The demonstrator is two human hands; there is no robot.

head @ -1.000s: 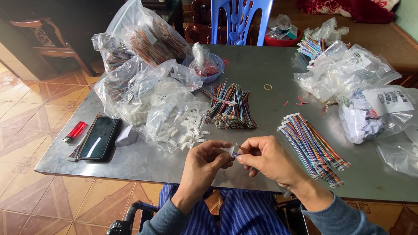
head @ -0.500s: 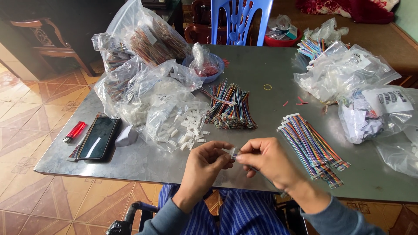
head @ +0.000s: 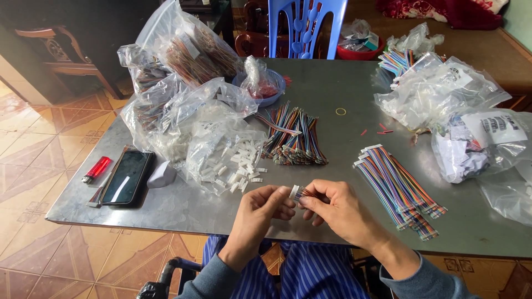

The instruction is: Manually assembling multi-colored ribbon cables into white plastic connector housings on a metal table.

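Observation:
My left hand (head: 260, 210) pinches a small white plastic connector (head: 293, 191) above the near edge of the grey metal table (head: 332, 88). My right hand (head: 338, 207) grips the end of a short multicoloured ribbon cable (head: 306, 193) pressed against that connector. Both hands meet at the table's front middle. Loose white connectors (head: 241, 163) spill from a clear bag just beyond my left hand. To the right of my right hand lies a row of ribbon cables (head: 399, 185).
A pile of coloured cables (head: 293, 135) lies mid-table. Clear bags of parts (head: 183, 72) crowd the left and right (head: 460, 111). A black phone (head: 126, 177) and red lighter (head: 97, 169) rest at the left edge. A blue plastic chair (head: 305, 27) stands behind.
My hands have stayed at the front edge, with only small finger movements bringing the cable end against the connector.

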